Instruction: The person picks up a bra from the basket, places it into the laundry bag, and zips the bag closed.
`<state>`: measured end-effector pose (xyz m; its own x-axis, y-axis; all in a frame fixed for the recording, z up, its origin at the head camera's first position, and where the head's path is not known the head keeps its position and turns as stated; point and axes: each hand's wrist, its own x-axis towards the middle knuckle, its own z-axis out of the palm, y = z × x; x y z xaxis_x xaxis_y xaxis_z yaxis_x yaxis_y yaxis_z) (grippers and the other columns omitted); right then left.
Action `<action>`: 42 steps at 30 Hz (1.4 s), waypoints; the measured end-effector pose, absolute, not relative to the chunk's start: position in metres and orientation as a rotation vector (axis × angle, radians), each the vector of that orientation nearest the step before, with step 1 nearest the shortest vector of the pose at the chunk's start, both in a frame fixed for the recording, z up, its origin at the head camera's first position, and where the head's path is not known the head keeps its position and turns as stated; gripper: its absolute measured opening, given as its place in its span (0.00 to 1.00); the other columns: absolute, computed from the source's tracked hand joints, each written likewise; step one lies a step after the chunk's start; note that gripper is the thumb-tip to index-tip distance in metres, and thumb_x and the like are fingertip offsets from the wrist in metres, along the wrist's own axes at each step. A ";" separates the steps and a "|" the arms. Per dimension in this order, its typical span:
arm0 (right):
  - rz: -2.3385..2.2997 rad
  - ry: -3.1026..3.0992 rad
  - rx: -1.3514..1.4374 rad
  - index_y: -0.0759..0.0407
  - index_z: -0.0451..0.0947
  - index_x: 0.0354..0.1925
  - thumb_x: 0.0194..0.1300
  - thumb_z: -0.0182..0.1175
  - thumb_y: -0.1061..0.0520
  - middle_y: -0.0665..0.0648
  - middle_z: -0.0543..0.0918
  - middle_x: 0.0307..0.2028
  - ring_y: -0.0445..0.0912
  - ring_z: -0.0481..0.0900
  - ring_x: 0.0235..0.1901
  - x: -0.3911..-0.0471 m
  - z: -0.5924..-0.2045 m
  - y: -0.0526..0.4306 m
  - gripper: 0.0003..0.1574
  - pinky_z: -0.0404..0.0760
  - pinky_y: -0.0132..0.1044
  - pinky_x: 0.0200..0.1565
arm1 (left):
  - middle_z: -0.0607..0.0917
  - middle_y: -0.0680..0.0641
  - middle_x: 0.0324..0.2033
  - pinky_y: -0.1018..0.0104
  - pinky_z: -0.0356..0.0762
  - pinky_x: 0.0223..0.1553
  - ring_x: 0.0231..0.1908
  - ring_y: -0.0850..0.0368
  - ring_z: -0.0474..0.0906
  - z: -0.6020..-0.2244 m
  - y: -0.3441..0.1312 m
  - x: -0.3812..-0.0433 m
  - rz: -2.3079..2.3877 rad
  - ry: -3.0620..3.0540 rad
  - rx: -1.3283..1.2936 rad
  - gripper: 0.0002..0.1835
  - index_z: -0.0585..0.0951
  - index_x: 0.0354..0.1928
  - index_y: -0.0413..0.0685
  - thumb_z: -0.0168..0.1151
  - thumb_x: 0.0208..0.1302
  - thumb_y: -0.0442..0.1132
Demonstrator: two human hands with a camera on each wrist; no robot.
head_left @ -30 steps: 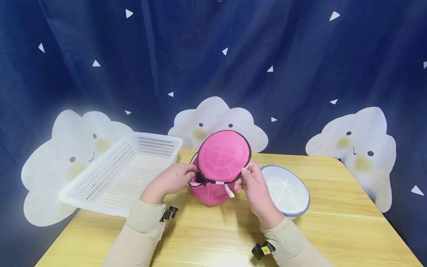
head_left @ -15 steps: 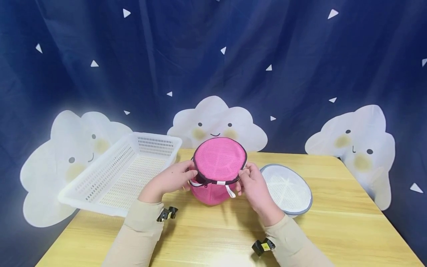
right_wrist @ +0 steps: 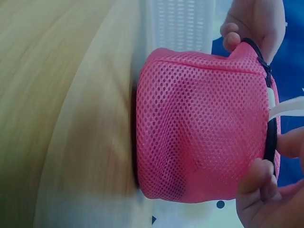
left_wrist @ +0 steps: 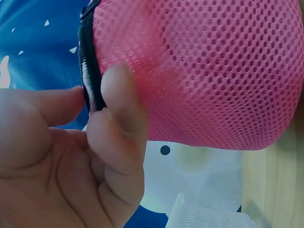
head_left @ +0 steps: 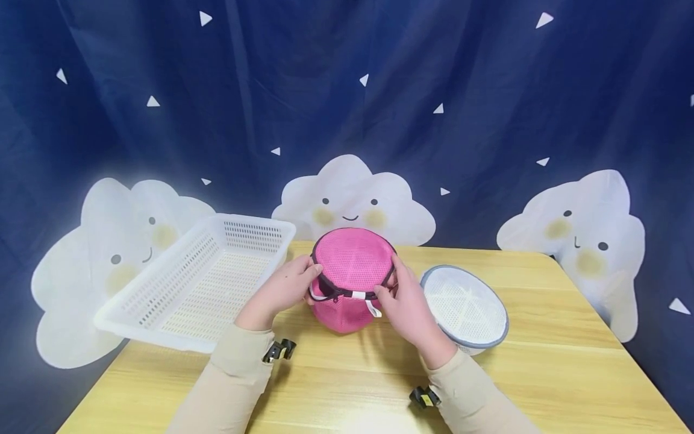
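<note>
- Your left hand (head_left: 282, 290) pinches the dark rim of the pink mesh bag (head_left: 355, 259) at its left side, thumb against fingers.
- Your right hand (head_left: 408, 306) pinches the same rim at the right near side.
- The bag stands on the table (head_left: 347, 377), between your hands; a white strap (head_left: 373, 309) hangs at its near side.
- Left: a white basket (head_left: 154, 337).
- Right: a grey-rimmed white mesh bag (head_left: 465, 306), near your right hand.

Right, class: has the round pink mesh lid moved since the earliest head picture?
Yes: against the smiling white printed cloud behind it, the lid has come down and slightly left.
</note>
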<state>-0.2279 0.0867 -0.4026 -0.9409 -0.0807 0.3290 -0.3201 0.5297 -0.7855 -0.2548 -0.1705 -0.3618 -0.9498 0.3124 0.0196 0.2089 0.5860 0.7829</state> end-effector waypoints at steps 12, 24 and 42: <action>0.834 -2.464 0.524 0.52 0.78 0.64 0.62 0.68 0.44 0.61 0.71 0.55 0.53 0.70 0.54 -0.221 -0.405 0.085 0.34 0.72 0.49 0.53 | 0.81 0.48 0.23 0.61 0.75 0.29 0.22 0.54 0.81 -0.362 -0.169 -0.256 1.314 2.712 0.452 0.14 0.75 0.36 0.41 0.46 0.80 0.41; 0.542 -2.296 0.772 0.47 0.82 0.51 0.52 0.77 0.50 0.63 0.74 0.59 0.61 0.62 0.69 -0.227 -0.410 0.072 0.27 0.62 0.63 0.64 | 0.81 0.47 0.25 0.60 0.76 0.32 0.22 0.54 0.82 -0.363 -0.168 -0.253 1.285 2.701 0.454 0.13 0.76 0.40 0.41 0.47 0.79 0.41; 0.537 -2.150 0.829 0.51 0.83 0.40 0.61 0.70 0.59 0.48 0.81 0.39 0.51 0.75 0.47 -0.230 -0.411 0.072 0.08 0.71 0.48 0.53 | 0.82 0.46 0.27 0.59 0.77 0.31 0.26 0.53 0.81 -0.356 -0.168 -0.247 1.181 2.766 0.457 0.09 0.76 0.40 0.48 0.52 0.78 0.44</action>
